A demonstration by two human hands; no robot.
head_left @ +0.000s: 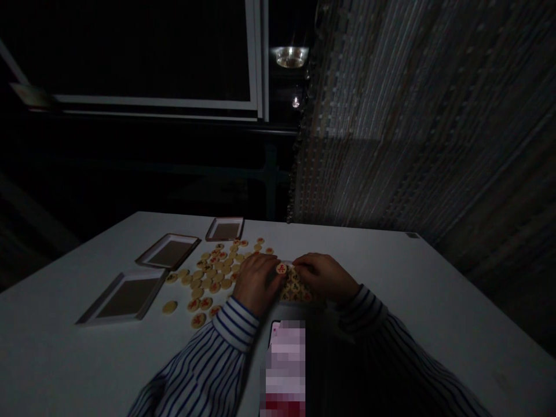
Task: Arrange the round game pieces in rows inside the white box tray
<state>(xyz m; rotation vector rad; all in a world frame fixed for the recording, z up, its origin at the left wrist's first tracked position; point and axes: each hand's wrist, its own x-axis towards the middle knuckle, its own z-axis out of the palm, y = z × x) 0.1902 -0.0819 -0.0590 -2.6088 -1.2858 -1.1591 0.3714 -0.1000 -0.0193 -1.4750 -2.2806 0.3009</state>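
Note:
Both my hands rest on a white table (412,301), in striped sleeves. My left hand (256,281) is curled, pinching a round wooden game disc (281,268) with a red mark between thumb and fingers. My right hand (324,275) is curled too, fingertips touching a packed group of discs (295,288) lying between the two hands. Several more pale discs (212,272) with red or dark marks lie scattered to the left of my left hand.
Three shallow empty box trays lie at the left: near (125,298), middle (169,251), far (225,229). A phone (284,365) lies at the table's near edge. A woven curtain (412,116) hangs behind right; a dark window (130,58) is behind left.

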